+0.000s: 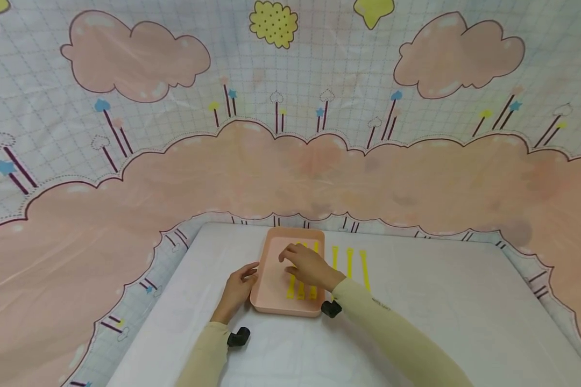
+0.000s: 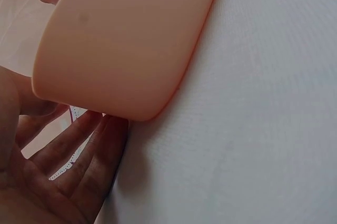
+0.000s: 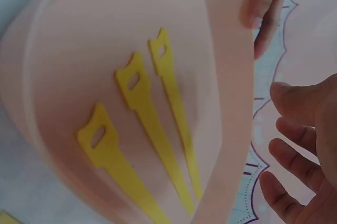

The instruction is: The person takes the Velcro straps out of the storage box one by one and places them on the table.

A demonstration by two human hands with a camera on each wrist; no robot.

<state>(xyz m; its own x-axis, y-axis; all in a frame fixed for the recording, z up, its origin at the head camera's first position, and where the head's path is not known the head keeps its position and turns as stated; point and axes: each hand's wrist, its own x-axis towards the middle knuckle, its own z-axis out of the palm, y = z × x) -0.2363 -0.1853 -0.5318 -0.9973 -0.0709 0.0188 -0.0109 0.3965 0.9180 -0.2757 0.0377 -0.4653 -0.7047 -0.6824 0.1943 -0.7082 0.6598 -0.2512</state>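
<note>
A shallow pink tray (image 1: 273,274) lies on the white table. Inside it, three flat yellow toy saws (image 1: 301,293) lie side by side in its right half; the right wrist view shows their handles with cut-out grips, one nearest saw (image 3: 100,135) among them. My left hand (image 1: 237,293) is at the tray's left side, its extended fingers (image 2: 92,153) right at the tray wall. Above the tray hovers my right hand (image 1: 311,266), fingers loosely bent and holding nothing, partly covering the saws in the head view. Right of the tray, three more yellow saws (image 1: 350,263) lie on the table.
The white tabletop (image 1: 455,301) stretches to both sides of the tray. Behind it hangs a patterned cloth (image 1: 368,183) with clouds and stars. Black wrist cameras sit on both sleeves, one left camera (image 1: 239,336) close over the table.
</note>
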